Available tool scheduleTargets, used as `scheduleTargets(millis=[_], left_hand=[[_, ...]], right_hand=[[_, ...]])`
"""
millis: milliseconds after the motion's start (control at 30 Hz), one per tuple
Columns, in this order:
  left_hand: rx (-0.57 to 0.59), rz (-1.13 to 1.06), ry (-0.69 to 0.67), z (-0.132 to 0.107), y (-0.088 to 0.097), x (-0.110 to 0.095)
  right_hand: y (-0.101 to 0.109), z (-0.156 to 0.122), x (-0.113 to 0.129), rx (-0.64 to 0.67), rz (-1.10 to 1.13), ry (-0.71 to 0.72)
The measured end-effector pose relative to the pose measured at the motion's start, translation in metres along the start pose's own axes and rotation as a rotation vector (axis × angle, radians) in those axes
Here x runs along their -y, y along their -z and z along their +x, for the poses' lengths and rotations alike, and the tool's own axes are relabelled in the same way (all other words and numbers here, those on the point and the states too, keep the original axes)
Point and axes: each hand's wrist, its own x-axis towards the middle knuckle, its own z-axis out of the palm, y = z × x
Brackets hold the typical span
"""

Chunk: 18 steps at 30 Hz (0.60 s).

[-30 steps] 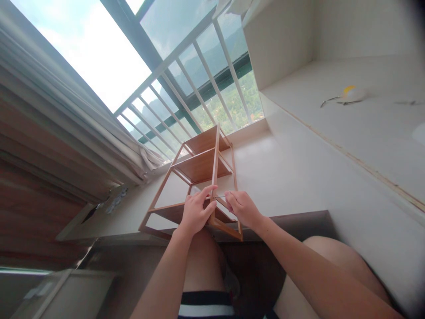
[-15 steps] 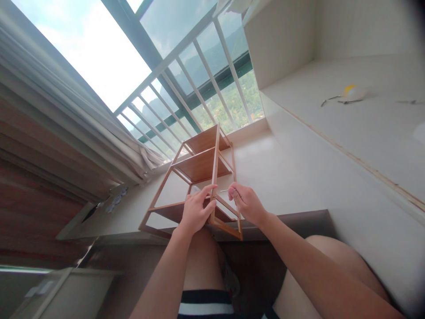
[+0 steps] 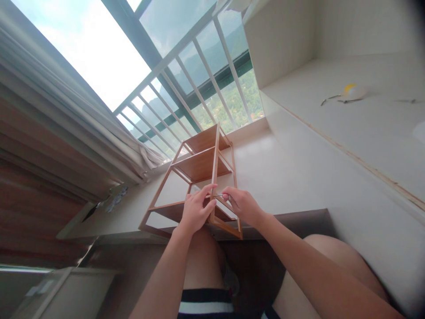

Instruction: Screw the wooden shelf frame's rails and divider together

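A small wooden shelf rack with several brown boards lies on its side on a white window ledge. My left hand is wrapped round one of the rack's upright posts near its lower end. My right hand pinches a thin metal tool, whose tip points at that same post, close to my left fingertips. Both forearms reach forward over my knees.
A window with white bars and a grey curtain stand behind the rack. On a white shelf at the right lies a small yellow and white object with thin wires. A light box sits low left.
My right hand drew slightly away from the post with the thin tool, then came back, so the tool's tip is again at the post. My left hand has stayed on the post.
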Motion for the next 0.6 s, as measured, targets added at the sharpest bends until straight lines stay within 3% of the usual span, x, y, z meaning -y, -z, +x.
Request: scheduleTargets(millis=[200,433,600], left_hand=[[-0.009,0.006,-0.006,0.0,0.0,0.0],[-0.009,0.014,-0.005,0.0,-0.001,0.001],[-0.019,-0.003,-0.012,0.0,0.0,0.0]], right_hand=[[0.0,0.0,0.003,-0.004,0.033,-0.005],[-0.008,0.001,0.01,-0.011,0.248,-0.211],[-0.009,-0.002,0.011,-0.072,0.142,-0.212]])
